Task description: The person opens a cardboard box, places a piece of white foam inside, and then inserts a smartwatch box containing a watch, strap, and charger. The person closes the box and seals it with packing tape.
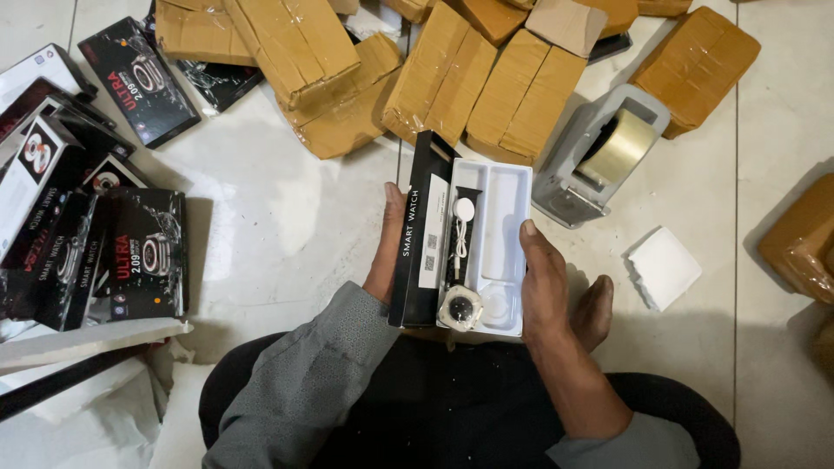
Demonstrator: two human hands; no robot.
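A pale tiled floor (287, 217) carries everything here, and the person sits on it with the work held above the lap.

The left hand (387, 252) has its grip clamped on the black box sleeve (415, 234), thumb on the outer long side and the fingers hidden beneath. The right hand (543, 282) has its grip clamped on the opposite long edge of the white tray (504, 217), thumb lying on the rim. Sleeve and tray lie between the two hands, touching side by side, so each hand is equally near its own half. Their long axis runs away from the body, leaning slightly right at the far end, toward the heap of taped brown parcels (452, 78) at the floor's far edge. The tray's open face looks straight up.

In the tray's left channel a dark watch (460, 306) sits at the near end with its strap running up the channel, and a white charging cable (463, 227) lies on it; the right compartments look empty.

Just beyond the tray's far right corner stands a grey tape dispenser (599, 152). A small white pad (664, 267) lies to the right of the right hand. Black printed boxes (104, 243) are piled along the floor's left edge.
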